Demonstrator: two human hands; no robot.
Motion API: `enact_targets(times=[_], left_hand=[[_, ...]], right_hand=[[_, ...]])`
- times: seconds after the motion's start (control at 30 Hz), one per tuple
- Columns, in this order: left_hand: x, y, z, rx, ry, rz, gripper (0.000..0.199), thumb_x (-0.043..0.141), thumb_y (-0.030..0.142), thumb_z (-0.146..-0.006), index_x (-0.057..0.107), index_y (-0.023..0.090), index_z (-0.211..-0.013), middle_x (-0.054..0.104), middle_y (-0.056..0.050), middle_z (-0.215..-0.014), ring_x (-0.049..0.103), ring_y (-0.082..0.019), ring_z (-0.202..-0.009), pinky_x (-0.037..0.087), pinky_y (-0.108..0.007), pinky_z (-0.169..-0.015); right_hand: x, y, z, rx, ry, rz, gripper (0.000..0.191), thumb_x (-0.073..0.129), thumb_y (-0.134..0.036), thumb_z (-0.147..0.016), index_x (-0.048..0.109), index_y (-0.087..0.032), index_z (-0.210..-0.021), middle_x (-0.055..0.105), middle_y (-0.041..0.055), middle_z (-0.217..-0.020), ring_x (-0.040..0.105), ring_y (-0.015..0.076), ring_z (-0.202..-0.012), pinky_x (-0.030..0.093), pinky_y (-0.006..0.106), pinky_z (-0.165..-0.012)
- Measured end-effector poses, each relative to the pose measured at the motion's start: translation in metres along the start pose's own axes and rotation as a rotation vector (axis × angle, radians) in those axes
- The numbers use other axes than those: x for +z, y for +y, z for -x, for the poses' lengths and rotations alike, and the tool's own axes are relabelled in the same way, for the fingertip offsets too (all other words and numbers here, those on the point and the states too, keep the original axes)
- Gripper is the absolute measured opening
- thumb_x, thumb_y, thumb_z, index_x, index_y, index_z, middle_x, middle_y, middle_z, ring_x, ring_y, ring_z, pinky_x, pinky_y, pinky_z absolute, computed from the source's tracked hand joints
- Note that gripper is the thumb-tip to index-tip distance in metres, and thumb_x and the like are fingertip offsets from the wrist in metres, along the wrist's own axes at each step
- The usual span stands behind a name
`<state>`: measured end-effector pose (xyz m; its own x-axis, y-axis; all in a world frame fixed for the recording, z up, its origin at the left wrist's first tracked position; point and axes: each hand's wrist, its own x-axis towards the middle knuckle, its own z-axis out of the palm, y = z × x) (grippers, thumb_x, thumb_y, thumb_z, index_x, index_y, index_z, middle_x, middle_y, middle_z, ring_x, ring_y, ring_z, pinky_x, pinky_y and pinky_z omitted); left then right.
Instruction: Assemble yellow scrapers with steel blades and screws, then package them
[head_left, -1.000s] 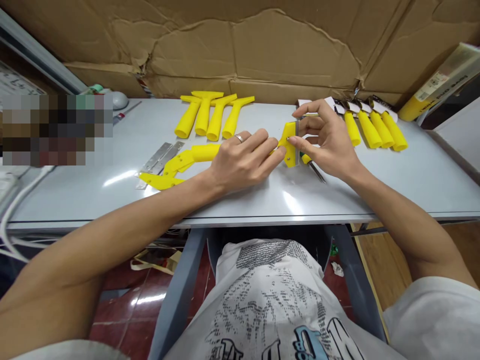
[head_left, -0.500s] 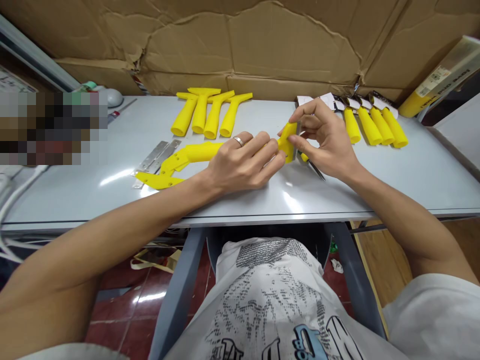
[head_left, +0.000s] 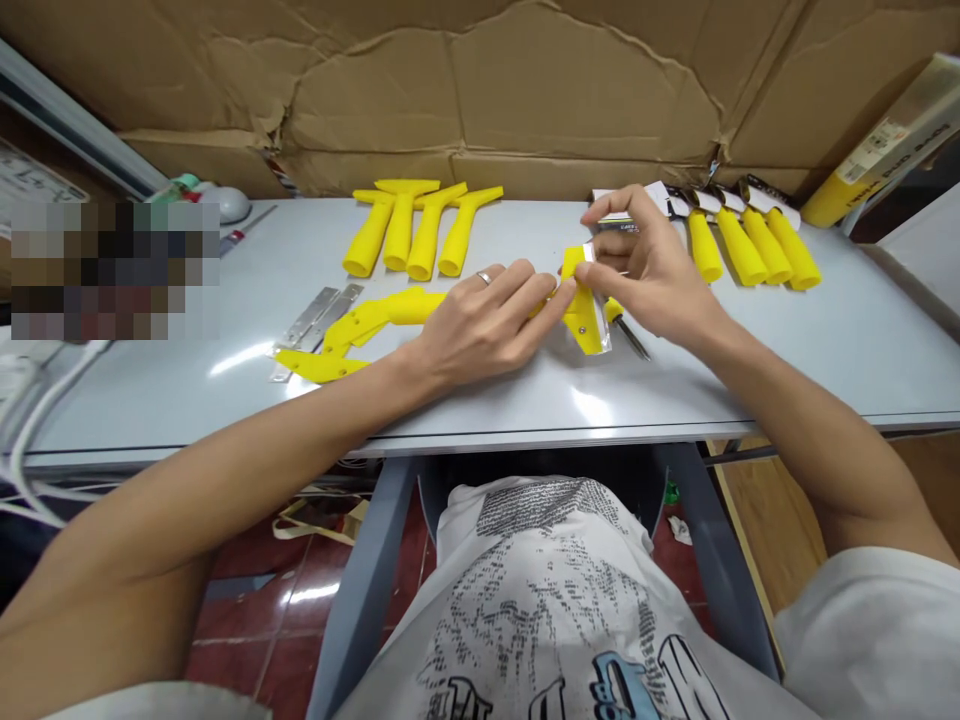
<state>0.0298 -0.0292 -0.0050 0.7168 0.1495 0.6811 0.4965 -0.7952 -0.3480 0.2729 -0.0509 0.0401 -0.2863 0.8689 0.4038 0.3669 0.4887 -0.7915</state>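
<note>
My left hand (head_left: 499,318) is wrapped round the handle of a yellow scraper (head_left: 589,325), low over the table. The scraper's wide head shows a screw and a clear-edged strip along its right side. My right hand (head_left: 652,265) has its thumb against the top of that head, with the other fingers curled behind it. Just right of the head, a screwdriver with a yellow handle (head_left: 613,309) lies partly hidden. To the left are loose yellow head pieces (head_left: 319,366) and flat metal blades (head_left: 309,318) in clear wrapping.
Several yellow handles (head_left: 405,235) lie at the back of the white table (head_left: 225,400). Several scrapers with covered heads (head_left: 742,250) lie at the back right, beside a yellow box (head_left: 862,170). Cardboard (head_left: 525,90) stands behind, and a white cable (head_left: 41,400) hangs at the left.
The scraper head has turned so its flat face and screw show more. My right fingers have loosened from its upper edge, and the thumb has moved onto the face.
</note>
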Motion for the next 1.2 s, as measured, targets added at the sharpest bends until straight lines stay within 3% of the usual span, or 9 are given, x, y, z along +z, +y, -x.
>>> enact_targets(times=[0.13,0.2,0.3,0.4,0.47,0.67,0.87,0.97,1.2], left_hand=[[0.001,-0.005,-0.003,-0.112,0.076,0.029,0.038,0.055,0.016,-0.101,0.068,0.026,-0.136,0.073,-0.008,-0.103,0.070,-0.021,-0.093,0.055,-0.034,-0.073],[-0.003,-0.009,-0.008,-0.158,0.122,0.109,0.038,0.055,0.014,-0.099,0.071,0.025,-0.132,0.074,-0.007,-0.103,0.069,-0.020,-0.092,0.054,-0.033,-0.073],[-0.016,-0.020,-0.018,-0.268,0.184,0.337,0.029,0.062,0.018,-0.094,0.075,0.023,-0.120,0.073,-0.005,-0.104,0.066,-0.017,-0.087,0.053,-0.032,-0.071],[-0.031,-0.032,-0.027,-0.457,0.170,0.565,0.011,0.064,0.023,-0.096,0.073,0.021,-0.101,0.069,-0.003,-0.092,0.061,-0.015,-0.081,0.051,-0.031,-0.067],[-0.036,-0.035,-0.030,-0.507,0.129,0.650,0.010,0.062,0.025,-0.098,0.069,0.021,-0.091,0.065,-0.001,-0.083,0.059,-0.014,-0.077,0.050,-0.031,-0.065],[-0.034,-0.023,-0.033,-0.631,-0.204,1.008,0.014,0.055,0.014,-0.096,0.062,0.021,-0.086,0.063,0.000,-0.070,0.058,-0.012,-0.058,0.051,-0.028,-0.057],[-0.036,-0.019,-0.037,-1.154,-0.410,1.385,0.017,0.061,0.005,-0.084,0.063,0.014,-0.070,0.063,-0.002,-0.062,0.054,-0.008,-0.049,0.044,-0.023,-0.054],[-0.038,-0.019,-0.040,-1.261,-0.428,1.444,0.015,0.064,0.003,-0.081,0.067,0.011,-0.068,0.067,-0.006,-0.067,0.057,-0.008,-0.053,0.046,-0.023,-0.057],[-0.040,-0.015,-0.044,-1.330,-0.368,1.457,0.014,0.065,0.000,-0.077,0.069,0.008,-0.066,0.068,-0.008,-0.072,0.060,-0.010,-0.060,0.045,-0.023,-0.055]], right_hand=[[-0.065,0.009,-0.009,0.036,0.005,0.125,0.029,0.077,-0.050,-0.097,0.064,-0.024,-0.097,0.078,0.0057,-0.083,0.067,0.0128,-0.061,0.048,0.027,-0.047],[-0.101,0.017,-0.012,0.036,-0.247,0.347,0.033,0.077,-0.050,-0.097,0.073,-0.019,-0.084,0.074,0.0071,-0.069,0.062,0.0087,-0.054,0.044,0.026,-0.045],[-0.134,0.029,-0.015,0.114,-0.564,0.517,0.034,0.082,-0.054,-0.090,0.083,-0.020,-0.090,0.078,0.0063,-0.073,0.066,0.0116,-0.057,0.048,0.029,-0.049],[-0.136,0.036,-0.014,0.233,-0.748,0.544,0.029,0.084,-0.053,-0.087,0.085,-0.026,-0.097,0.083,0.0047,-0.090,0.074,0.0203,-0.074,0.058,0.035,-0.064],[-0.130,0.038,-0.013,0.306,-0.815,0.540,0.025,0.085,-0.049,-0.086,0.085,-0.027,-0.098,0.083,0.0049,-0.095,0.075,0.0229,-0.081,0.059,0.037,-0.072],[-0.123,0.040,-0.015,0.434,-0.828,0.567,0.026,0.082,-0.044,-0.082,0.083,-0.023,-0.096,0.083,0.0063,-0.091,0.076,0.0246,-0.082,0.058,0.039,-0.075],[-0.129,0.041,-0.017,0.480,-0.763,0.511,0.034,0.082,-0.048,-0.078,0.085,-0.027,-0.105,0.085,0.0037,-0.102,0.079,0.0302,-0.096,0.060,0.043,-0.087],[-0.130,0.044,-0.017,0.415,-0.747,0.551,0.035,0.081,-0.050,-0.080,0.086,-0.029,-0.106,0.085,0.0030,-0.106,0.078,0.0304,-0.096,0.059,0.043,-0.089],[-0.126,0.053,-0.018,0.396,-0.814,0.589,0.022,0.078,-0.044,-0.081,0.083,-0.029,-0.096,0.083,0.0009,-0.096,0.075,0.0273,-0.090,0.056,0.041,-0.084]])
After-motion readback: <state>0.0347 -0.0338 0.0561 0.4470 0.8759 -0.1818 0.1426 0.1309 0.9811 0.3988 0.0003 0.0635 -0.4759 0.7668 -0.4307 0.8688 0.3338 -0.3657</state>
